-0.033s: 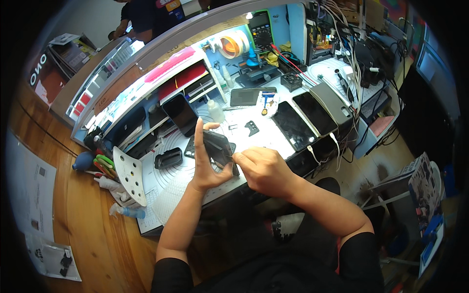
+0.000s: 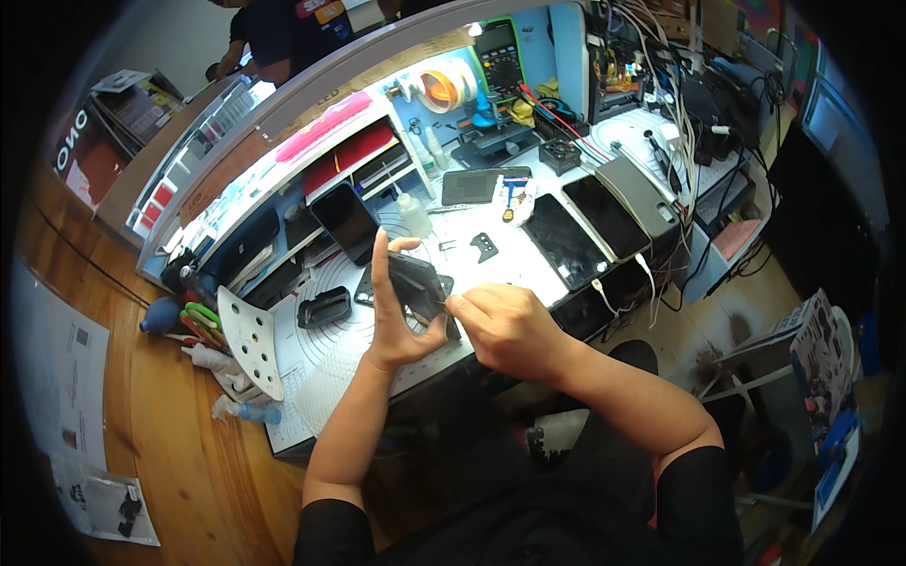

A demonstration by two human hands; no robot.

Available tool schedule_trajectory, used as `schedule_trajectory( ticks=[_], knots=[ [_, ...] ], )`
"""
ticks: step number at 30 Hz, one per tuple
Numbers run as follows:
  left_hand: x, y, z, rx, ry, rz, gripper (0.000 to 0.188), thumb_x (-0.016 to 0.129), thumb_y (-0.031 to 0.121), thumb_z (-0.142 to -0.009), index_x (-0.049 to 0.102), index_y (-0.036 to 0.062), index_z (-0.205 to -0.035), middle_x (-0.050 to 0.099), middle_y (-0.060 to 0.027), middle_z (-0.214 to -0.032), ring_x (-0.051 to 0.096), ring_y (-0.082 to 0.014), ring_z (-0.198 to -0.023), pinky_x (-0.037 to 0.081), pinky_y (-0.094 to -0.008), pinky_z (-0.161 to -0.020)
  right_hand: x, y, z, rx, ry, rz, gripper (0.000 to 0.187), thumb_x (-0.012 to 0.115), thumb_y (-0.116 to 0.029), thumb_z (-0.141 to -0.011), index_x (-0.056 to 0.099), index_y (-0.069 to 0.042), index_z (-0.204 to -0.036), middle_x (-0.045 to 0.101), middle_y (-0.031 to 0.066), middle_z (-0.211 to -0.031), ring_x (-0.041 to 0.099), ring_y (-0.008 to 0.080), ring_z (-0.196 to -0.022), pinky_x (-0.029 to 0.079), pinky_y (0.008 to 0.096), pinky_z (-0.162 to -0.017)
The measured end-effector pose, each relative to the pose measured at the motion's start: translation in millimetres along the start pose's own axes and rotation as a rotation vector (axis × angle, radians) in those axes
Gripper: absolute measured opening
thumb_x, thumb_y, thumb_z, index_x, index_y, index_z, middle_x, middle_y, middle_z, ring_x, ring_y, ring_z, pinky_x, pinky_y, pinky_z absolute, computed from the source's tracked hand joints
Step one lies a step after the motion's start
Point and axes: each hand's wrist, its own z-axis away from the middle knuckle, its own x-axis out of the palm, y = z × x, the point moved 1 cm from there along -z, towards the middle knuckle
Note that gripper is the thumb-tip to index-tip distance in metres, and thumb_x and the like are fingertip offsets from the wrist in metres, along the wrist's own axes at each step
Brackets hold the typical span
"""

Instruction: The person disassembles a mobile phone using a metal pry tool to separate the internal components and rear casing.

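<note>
My left hand holds a dark, phone-like device tilted on edge above the mat, thumb along its near side and the index finger stretched up past it. Against the device's right edge my right hand is closed in a pinch. A thin tip seems to show at those fingertips, but what they grip is mostly hidden. Partly behind the device lies a dark perforated part. Left of my left hand rests a black, tray-shaped shell. A small black bracket lies farther right on the lit mat.
Two phones with white cables lie at the right. Behind stand a dropper bottle, an upright phone, a shelf and a multimeter. A white perforated holder stands left. Another person is beyond the partition.
</note>
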Motion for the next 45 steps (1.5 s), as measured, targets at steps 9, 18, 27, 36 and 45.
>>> schedule_trajectory(
  ticks=[9, 18, 27, 36, 45],
  knots=[
    [1.5, 1.9, -0.7, -0.048, -0.018, 0.038, 0.126, 0.071, -0.001, -0.070, -0.004, 0.0154, -0.169, 0.040, -0.0182, -0.145, 0.053, -0.0159, -0.088, 0.053, -0.0319, -0.081, 2.5, 1.6, 0.2, -0.040, 0.050, -0.020, 0.026, 0.066, 0.001, -0.070, 0.065, 0.002, -0.096, 0.058, 0.0097, -0.075, 0.064, 0.0283, -0.070, 0.052, 0.0392, -0.060],
    [3.9, 3.6, -2.2, -0.072, -0.006, 0.117, 0.126, 0.077, 0.013, -0.073, -0.004, 0.0158, -0.170, 0.038, -0.0183, -0.146, 0.053, -0.0169, -0.092, 0.053, -0.0341, -0.083, 1.3, 1.4, 0.5, -0.040, 0.069, -0.036, 0.021, 0.065, 0.001, -0.070, 0.064, 0.001, -0.091, 0.058, 0.0106, -0.074, 0.063, 0.0289, -0.070, 0.052, 0.0397, -0.063],
    [1.4, 0.3, -0.4, -0.074, -0.012, 0.095, 0.126, 0.076, 0.014, -0.072, -0.005, 0.0152, -0.170, 0.038, -0.0196, -0.147, 0.054, -0.0181, -0.091, 0.052, -0.0354, -0.085, 2.8, 2.7, 0.3, -0.017, 0.075, -0.052, 0.018, 0.065, 0.001, -0.071, 0.063, 0.000, -0.089, 0.059, 0.0109, -0.073, 0.063, 0.0299, -0.069, 0.052, 0.0404, -0.063],
    [0.7, 0.6, -0.3, -0.093, -0.010, 0.111, 0.127, 0.075, 0.015, -0.071, -0.006, 0.0148, -0.169, 0.038, -0.0213, -0.146, 0.055, -0.0188, -0.093, 0.052, -0.0366, -0.087, 2.9, 2.3, -0.3, 0.023, 0.066, -0.065, 0.015, 0.064, 0.001, -0.074, 0.061, -0.001, -0.088, 0.059, 0.0117, -0.074, 0.064, 0.0310, -0.069, 0.052, 0.0408, -0.064],
    [1.6, 4.8, -3.5, -0.134, 0.007, 0.134, 0.130, 0.080, 0.028, -0.075, -0.008, 0.0145, -0.169, 0.038, -0.0224, -0.146, 0.056, -0.0189, -0.094, 0.052, -0.0364, -0.088, 4.8, 4.4, -0.1, 0.073, 0.035, -0.060, 0.011, 0.065, -0.003, -0.078, 0.061, -0.003, -0.088, 0.067, 0.0123, -0.078, 0.068, 0.0298, -0.075, 0.055, 0.0402, -0.069]
  ],
)
